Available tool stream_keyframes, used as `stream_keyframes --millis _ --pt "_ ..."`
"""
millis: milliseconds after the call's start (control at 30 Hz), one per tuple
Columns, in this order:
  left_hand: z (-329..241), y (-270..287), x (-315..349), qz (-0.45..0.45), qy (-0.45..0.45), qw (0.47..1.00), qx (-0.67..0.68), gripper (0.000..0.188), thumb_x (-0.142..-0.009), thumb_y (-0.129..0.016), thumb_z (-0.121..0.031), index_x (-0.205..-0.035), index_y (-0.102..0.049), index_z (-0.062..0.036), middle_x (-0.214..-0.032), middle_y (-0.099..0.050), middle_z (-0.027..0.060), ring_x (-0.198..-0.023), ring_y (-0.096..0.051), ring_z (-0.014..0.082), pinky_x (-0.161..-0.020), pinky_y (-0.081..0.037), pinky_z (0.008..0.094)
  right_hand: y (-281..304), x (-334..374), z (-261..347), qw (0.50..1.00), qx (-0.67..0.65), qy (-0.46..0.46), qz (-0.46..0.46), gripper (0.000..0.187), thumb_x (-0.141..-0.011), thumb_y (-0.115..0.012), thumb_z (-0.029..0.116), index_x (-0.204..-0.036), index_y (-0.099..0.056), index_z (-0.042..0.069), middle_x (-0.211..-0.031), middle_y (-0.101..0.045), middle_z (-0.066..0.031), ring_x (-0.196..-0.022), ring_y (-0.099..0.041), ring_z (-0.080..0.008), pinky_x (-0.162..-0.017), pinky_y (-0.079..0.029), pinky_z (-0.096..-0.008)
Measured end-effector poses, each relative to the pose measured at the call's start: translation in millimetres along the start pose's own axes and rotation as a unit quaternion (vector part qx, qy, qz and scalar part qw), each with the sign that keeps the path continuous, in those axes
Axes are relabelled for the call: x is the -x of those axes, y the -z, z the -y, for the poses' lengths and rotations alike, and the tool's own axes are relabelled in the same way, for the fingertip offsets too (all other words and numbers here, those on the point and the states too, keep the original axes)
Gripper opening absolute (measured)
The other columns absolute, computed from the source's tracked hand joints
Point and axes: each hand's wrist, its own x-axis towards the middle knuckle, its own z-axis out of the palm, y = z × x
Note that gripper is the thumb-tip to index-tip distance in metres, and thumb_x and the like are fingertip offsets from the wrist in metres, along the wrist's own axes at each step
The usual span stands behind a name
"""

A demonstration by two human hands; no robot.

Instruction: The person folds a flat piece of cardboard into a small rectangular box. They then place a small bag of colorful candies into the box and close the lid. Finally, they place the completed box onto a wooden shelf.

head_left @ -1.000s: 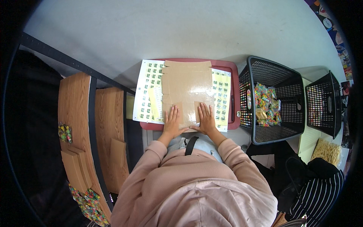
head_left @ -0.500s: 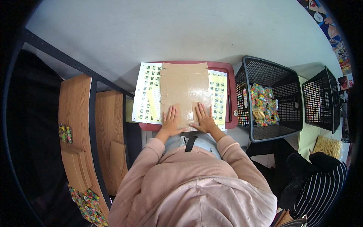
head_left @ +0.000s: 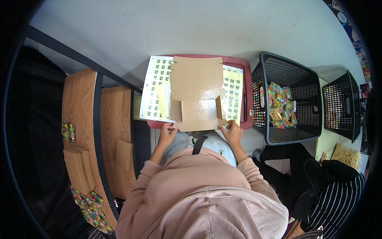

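A flat brown cardboard box blank (head_left: 197, 79) with creases and slots lies in front of me, its near part bent up along the folds and its side flaps raised. The near left corner is pinched between the fingers of my left hand (head_left: 167, 133). My right hand (head_left: 233, 132) grips the near right corner in the same way. Under the cardboard are white sheets with yellow printed labels (head_left: 155, 83), showing on both sides of it. These rest on a dark red plastic lid (head_left: 247, 91).
To the right, a black mesh basket (head_left: 292, 137) holds bags of colourful sweets (head_left: 280, 103); a second black basket (head_left: 342, 107) stands beyond. A person in a striped top (head_left: 338, 207) sits at lower right. Wooden shelves (head_left: 79, 107) at left carry folded cardboard boxes (head_left: 77, 169) and sweets bags (head_left: 91, 209).
Both hands have gone from lying flat on the cardboard to gripping its near corners. The near part and side flaps have come up. The view has shifted slightly.
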Motion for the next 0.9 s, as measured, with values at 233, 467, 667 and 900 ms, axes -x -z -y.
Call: stream_keyframes --millis 233,467,667,900 --pt "-16.0 -21.0 -0.1 -0.018 -0.063 0.998 -0.025 0.028 -0.071 -0.064 -0.005 -0.092 -0.047 0.0026 -0.074 -0.055 0.0110 -0.063 -0.055 0.0162 -0.056 -0.045 0.0282 -1.1 -1.6 6.0 0.992 -0.006 0.122 0.017 0.025 -0.062 -0.070 0.016 -0.082 -0.059 0.006 -0.073 -0.058 -0.0032 -0.068 -0.055 -0.0200 -0.067 -0.037 -0.0332" --pt "-38.8 -21.8 4.9 -0.023 -0.110 0.990 -0.086 0.022 -0.070 -0.061 -0.001 -0.087 -0.047 0.0007 -0.075 -0.051 0.0135 -0.065 -0.055 0.0237 -0.057 -0.044 0.0311 -5.3 -6.1 -2.5 0.944 0.073 0.321 0.022 0.033 -0.063 -0.066 0.014 -0.095 -0.059 0.009 -0.081 -0.054 -0.0032 -0.076 -0.051 -0.0188 -0.070 -0.036 -0.0336" --pt "-47.5 -18.0 10.9 0.019 -0.125 0.985 -0.117 0.023 -0.073 -0.059 -0.004 -0.093 -0.048 0.0003 -0.086 -0.049 0.0143 -0.073 -0.054 0.0266 -0.063 -0.044 0.0345 4.0 -4.9 3.6 0.930 0.128 0.329 0.104 0.039 -0.065 -0.064 0.018 -0.102 -0.056 0.009 -0.096 -0.050 -0.0047 -0.088 -0.047 -0.0198 -0.073 -0.035 -0.0332" --pt "-53.1 -14.3 15.9 0.108 -0.232 0.938 -0.234 0.047 -0.074 -0.059 -0.013 -0.118 -0.044 -0.0047 -0.102 -0.045 0.0127 -0.091 -0.050 0.0271 -0.071 -0.044 0.0364 4.9 -6.1 -0.7 0.919 0.131 0.353 0.113 0.045 -0.063 -0.061 0.012 -0.107 -0.053 0.007 -0.109 -0.048 -0.0048 -0.094 -0.045 -0.0215 -0.077 -0.036 -0.0332"
